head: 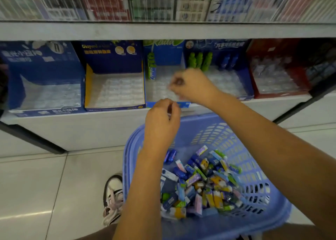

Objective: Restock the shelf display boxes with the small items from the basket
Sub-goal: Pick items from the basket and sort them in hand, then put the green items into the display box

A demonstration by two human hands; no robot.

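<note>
The small items point(201, 183) lie heaped in the blue basket point(263, 210), which sits low in front of the person, just below the shelf point(54, 132). They are tiny boxes and tubes in bright wrappers; they look light and fairly stiff, probably slick with printed film, so a fingertip pinch across the narrow sides should serve better than a scoop.

The right hand point(190, 85) reaches over the middle display box point(163, 87), the one with a green-and-blue toothpaste sample point(151, 67) standing at its back left. Its grip is pinched closed, but blur hides whether anything is between the fingertips. The left hand point(162, 119) hangs just before the box's front edge, fingers curled closed; I cannot tell whether it holds an item.

The neighbouring boxes, the yellow-edged one point(114, 89) and the one with green bottles point(200, 60), show clear moulded trays, mostly bare.
</note>
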